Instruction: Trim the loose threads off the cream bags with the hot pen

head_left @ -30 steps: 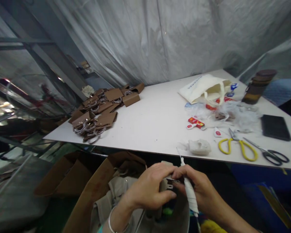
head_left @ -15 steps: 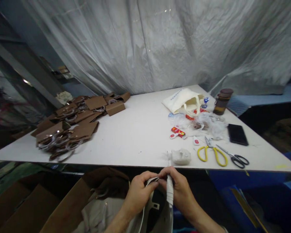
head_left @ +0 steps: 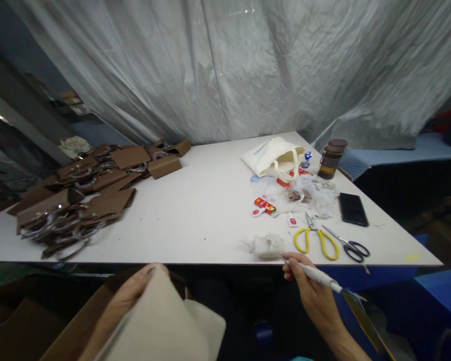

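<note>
My left hand (head_left: 130, 291) is closed on the top edge of a beige bag (head_left: 173, 321), which hangs at the lower left with a flap spreading to the right. The bag hides part of that hand's fingers. In my right hand (head_left: 315, 301) is a white pen-shaped tool (head_left: 319, 277), pinched near its front end, its thin tip pointing left. That tip lies at an off-white block (head_left: 268, 245) on the table's front edge; whether they touch I cannot tell. Right of the block lie yellow-handled scissors (head_left: 323, 245) and black-handled scissors (head_left: 355, 249).
Brown bags (head_left: 131, 158) with wrapped handles are heaped on the left of the white table (head_left: 199, 210). Toward the right are a cream tote (head_left: 272, 155), crumpled plastic (head_left: 319, 193), red packets (head_left: 265, 205), a phone (head_left: 353, 209) and a brown bottle (head_left: 331, 159). An open carton (head_left: 78, 321) stands below.
My hands have parted. The left moved left with the beige bag, which has turned over its front. My right hand let go of the bag and now holds the pen-shaped tool by the block.
</note>
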Motion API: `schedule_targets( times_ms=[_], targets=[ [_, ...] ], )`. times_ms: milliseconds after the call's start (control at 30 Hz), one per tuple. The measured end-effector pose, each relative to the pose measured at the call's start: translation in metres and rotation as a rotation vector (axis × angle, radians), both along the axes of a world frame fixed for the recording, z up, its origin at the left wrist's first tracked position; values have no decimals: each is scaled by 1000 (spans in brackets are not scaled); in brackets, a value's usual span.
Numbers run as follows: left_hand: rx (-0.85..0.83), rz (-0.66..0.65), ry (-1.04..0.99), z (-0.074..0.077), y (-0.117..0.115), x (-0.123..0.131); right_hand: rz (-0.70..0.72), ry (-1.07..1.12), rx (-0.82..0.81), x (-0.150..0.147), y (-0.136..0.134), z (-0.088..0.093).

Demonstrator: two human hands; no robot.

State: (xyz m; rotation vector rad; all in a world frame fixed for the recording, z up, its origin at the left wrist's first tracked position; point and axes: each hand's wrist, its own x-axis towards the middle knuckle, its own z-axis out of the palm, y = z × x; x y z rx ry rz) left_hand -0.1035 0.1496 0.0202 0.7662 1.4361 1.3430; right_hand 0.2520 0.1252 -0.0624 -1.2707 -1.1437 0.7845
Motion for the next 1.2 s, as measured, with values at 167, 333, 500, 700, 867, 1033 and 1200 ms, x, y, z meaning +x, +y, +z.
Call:
schedule_targets(
  times_ms=[167,333,500,700,867,1033,1200],
  targets=[
    [-258,-332,-261,-53,1,101,-39,-30,-33,3,16,-14],
    [-300,-517,-17,-92,-4,169,10,-209,-35,6,26,-21],
    [-299,-633,52,-109,-2,174,32,-368,12,4,39,-20],
    [-337,-609,36,-110,13,163,39,-459,47,2,55,-21],
    [-411,-588,39,-113,21,162,87,-526,62,0,65,-22],
    [-387,-605,47,-104,25,159,120,-625,97,-4,68,-22],
    [-398,-658,66,-97,27,153,120,-629,75,-3,69,-26]
  ],
)
